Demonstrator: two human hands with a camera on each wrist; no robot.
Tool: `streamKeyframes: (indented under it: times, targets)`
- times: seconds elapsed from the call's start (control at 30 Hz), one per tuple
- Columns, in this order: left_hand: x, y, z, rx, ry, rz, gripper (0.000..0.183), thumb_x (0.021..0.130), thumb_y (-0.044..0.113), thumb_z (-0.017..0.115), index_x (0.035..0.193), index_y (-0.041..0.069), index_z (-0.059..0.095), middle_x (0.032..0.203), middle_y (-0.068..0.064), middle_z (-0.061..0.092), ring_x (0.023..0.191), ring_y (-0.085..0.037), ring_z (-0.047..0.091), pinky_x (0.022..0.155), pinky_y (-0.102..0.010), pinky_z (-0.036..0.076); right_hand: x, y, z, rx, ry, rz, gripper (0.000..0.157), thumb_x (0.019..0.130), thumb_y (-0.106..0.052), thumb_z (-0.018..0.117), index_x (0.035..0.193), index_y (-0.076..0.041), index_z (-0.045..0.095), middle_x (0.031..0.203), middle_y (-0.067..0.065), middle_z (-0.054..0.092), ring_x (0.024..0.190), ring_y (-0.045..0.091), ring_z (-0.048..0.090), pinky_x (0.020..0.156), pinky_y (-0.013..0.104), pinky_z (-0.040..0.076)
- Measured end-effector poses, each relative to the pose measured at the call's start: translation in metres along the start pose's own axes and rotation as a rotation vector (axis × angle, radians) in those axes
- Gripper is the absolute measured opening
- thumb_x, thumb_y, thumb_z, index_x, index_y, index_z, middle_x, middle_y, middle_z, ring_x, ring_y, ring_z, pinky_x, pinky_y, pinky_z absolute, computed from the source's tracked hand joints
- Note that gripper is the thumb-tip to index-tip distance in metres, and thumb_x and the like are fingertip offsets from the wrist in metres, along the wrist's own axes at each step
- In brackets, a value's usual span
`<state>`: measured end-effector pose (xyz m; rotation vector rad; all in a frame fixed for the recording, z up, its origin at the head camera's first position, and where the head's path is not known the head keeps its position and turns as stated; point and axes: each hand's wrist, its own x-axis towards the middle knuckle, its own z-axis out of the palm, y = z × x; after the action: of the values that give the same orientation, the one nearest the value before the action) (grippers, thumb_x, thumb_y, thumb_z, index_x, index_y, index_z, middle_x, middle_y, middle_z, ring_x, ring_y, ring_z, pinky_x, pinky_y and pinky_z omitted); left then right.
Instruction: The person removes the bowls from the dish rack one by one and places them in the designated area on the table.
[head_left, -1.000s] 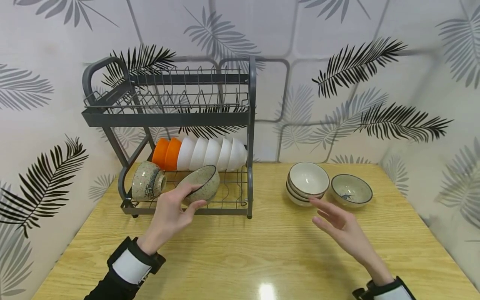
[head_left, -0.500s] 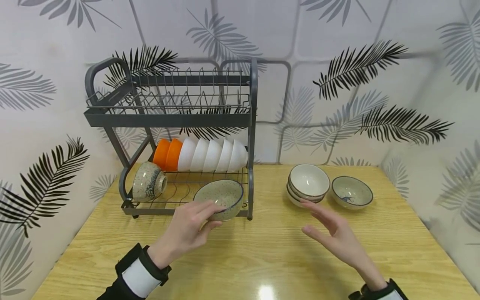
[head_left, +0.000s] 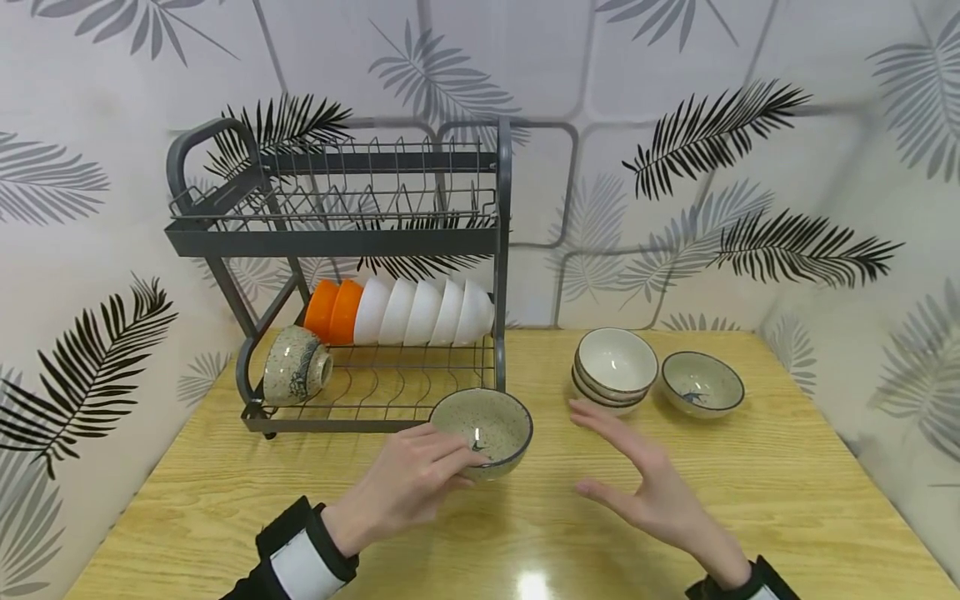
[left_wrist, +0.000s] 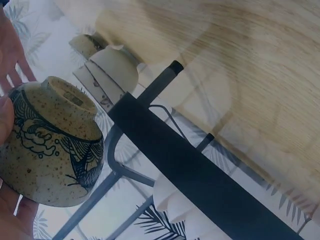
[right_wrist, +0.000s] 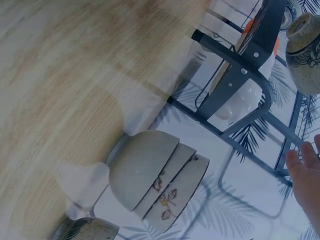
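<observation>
A speckled grey-beige bowl [head_left: 491, 421] with a dark blue rim hangs above the table in front of the rack, its opening tipped toward the head camera. My left hand [head_left: 408, 479] pinches its near-left rim, thumb and fingers on either side. The left wrist view shows the dark blue wave pattern on the outside of this bowl [left_wrist: 55, 142]. To the right my right hand [head_left: 645, 479] is held over the table, fingers extended and thumb apart, touching nothing. Nearest to it stand the stacked white bowls [head_left: 617, 362], whose flower pattern shows in the right wrist view.
A two-tier dark grey dish rack [head_left: 337, 243] stands at the back left. Its lower tier holds orange bowls [head_left: 332, 312], several white bowls [head_left: 423, 312] and a speckled bowl [head_left: 291, 367] on its side. Another blue-rimmed bowl [head_left: 702, 385] sits right of the stack. A patterned wall closes the back.
My left hand has carried the speckled bowl out of the lower rack, rightward and toward me, turning its opening upward. My right hand has shifted a little left and nearer.
</observation>
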<state>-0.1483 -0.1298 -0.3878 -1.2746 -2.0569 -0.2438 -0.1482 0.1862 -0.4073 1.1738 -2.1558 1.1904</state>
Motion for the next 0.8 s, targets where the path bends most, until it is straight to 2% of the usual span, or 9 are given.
streamKeyframes:
  times: [0.1, 0.2, 0.37, 0.63, 0.8]
  targets:
    - [0.001, 0.003, 0.004, 0.003, -0.001, 0.020, 0.029, 0.072, 0.021, 0.088, 0.097, 0.017, 0.074, 0.087, 0.010, 0.072, 0.076, -0.003, 0.069, 0.076, -0.018, 0.057, 0.003, 0.000, 0.005, -0.002, -0.002, -0.100, 0.069, 0.079, -0.010, 0.084, 0.140, 0.004, 0.054, 0.153, 0.018, 0.049, 0.148, 0.016, 0.041, 0.121, 0.020, 0.032]
    - [0.001, 0.007, 0.007, 0.003, -0.005, 0.031, 0.028, 0.073, 0.023, 0.088, 0.097, 0.019, 0.074, 0.090, 0.011, 0.073, 0.080, -0.003, 0.069, 0.080, -0.018, 0.057, 0.004, -0.002, 0.011, -0.009, -0.015, -0.148, 0.066, 0.082, -0.017, 0.083, 0.138, 0.005, 0.055, 0.152, 0.017, 0.050, 0.149, 0.018, 0.041, 0.122, 0.021, 0.031]
    - [0.003, 0.012, 0.011, 0.000, -0.016, 0.035, 0.027, 0.074, 0.026, 0.087, 0.097, 0.021, 0.073, 0.093, 0.013, 0.074, 0.085, -0.004, 0.069, 0.084, -0.019, 0.057, 0.005, -0.003, 0.018, -0.027, -0.034, -0.202, 0.066, 0.083, -0.021, 0.082, 0.137, 0.006, 0.056, 0.147, 0.018, 0.055, 0.148, 0.022, 0.041, 0.125, 0.024, 0.028]
    - [0.009, 0.018, 0.013, -0.026, -0.020, 0.044, 0.025, 0.076, 0.027, 0.086, 0.097, 0.023, 0.073, 0.094, 0.012, 0.075, 0.088, -0.004, 0.069, 0.085, -0.020, 0.056, 0.006, -0.004, 0.027, -0.076, -0.079, -0.266, 0.055, 0.086, -0.025, 0.080, 0.131, -0.001, 0.061, 0.133, 0.016, 0.063, 0.143, 0.025, 0.046, 0.127, 0.028, 0.025]
    - [0.010, 0.020, 0.016, -0.045, -0.035, 0.047, 0.023, 0.078, 0.027, 0.086, 0.097, 0.023, 0.073, 0.096, 0.011, 0.076, 0.090, -0.005, 0.070, 0.086, -0.021, 0.058, 0.008, -0.005, 0.030, -0.132, -0.088, -0.302, 0.048, 0.086, -0.027, 0.080, 0.124, -0.002, 0.066, 0.127, 0.015, 0.066, 0.135, 0.028, 0.053, 0.127, 0.030, 0.026]
